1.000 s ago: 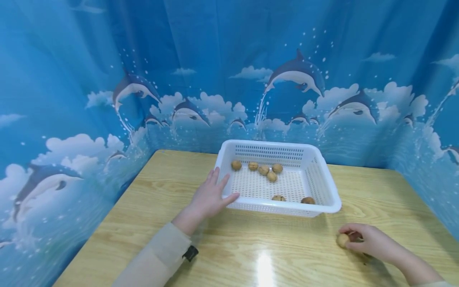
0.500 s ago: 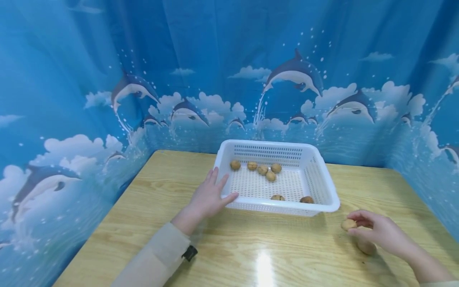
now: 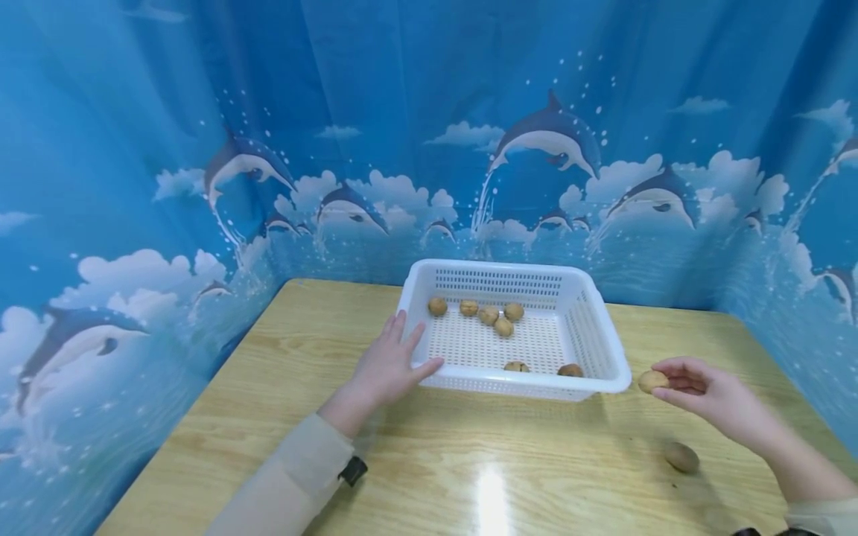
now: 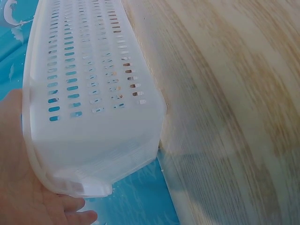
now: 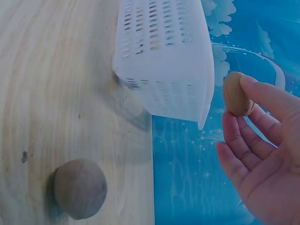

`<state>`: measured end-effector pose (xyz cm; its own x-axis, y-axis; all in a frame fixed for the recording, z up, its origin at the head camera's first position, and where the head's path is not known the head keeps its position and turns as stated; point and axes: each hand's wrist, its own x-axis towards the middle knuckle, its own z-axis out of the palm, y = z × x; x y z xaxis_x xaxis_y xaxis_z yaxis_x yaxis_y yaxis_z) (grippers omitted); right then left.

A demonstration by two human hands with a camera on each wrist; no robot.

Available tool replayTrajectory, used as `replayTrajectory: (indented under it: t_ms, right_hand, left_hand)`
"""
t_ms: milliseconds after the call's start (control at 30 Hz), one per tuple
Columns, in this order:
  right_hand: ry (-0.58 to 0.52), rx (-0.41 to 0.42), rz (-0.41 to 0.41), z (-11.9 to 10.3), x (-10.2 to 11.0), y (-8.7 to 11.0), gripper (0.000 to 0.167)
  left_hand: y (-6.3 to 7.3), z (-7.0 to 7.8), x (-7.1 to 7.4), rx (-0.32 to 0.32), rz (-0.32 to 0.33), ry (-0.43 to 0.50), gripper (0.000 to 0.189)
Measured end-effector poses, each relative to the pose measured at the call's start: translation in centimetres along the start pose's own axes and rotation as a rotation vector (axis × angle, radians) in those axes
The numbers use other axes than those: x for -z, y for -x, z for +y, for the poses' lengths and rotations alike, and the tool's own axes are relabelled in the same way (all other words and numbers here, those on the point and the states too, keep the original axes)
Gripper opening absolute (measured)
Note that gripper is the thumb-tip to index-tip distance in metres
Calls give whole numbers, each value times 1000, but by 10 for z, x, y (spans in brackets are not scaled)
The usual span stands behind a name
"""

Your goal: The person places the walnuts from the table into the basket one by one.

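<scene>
My right hand (image 3: 717,398) pinches a walnut (image 3: 653,382) between thumb and fingers, lifted above the table just right of the basket. The right wrist view shows the same walnut (image 5: 237,93) at the fingertips. My left hand (image 3: 385,366) rests on the near left corner of a white plastic basket (image 3: 529,378), fingers spread over its rim. Seen from the left wrist, that hand (image 4: 28,187) lies along the outside of the basket's rim (image 4: 29,122). Several walnuts lie in the basket, most in a loose group (image 3: 488,316) toward the back left.
Another walnut (image 3: 681,457) lies on the wooden table (image 3: 429,461) below my right hand, with a small dark crumb (image 5: 25,157) near it. A blue dolphin-print curtain (image 3: 402,149) hangs behind the table and along both sides.
My right hand has lifted the walnut off the table and carried it away from me to beside the basket's right corner. The other table walnut has come into view. The left hand stays put.
</scene>
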<state>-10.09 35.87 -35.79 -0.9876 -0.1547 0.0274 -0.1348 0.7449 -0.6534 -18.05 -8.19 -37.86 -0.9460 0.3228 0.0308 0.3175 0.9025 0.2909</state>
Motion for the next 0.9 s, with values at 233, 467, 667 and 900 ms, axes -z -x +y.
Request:
replayTrajectory:
  t_ms: [233, 467, 667, 900]
  right_hand:
    - [-21, -37, -33, -13, 4, -7, 52]
    - [-40, -32, -50, -26, 9, -20, 53]
    - [-70, -29, -78, -38, 11, -32, 54]
    - [-107, 34, -109, -59, 14, -55, 53]
  left_hand:
    - [-1, 0, -1, -5, -3, 2, 84]
    - [-1, 0, -3, -6, 7, 10, 83]
    - [-2, -1, -4, -11, 10, 11, 83]
    - [-3, -2, -4, 9, 10, 14, 83]
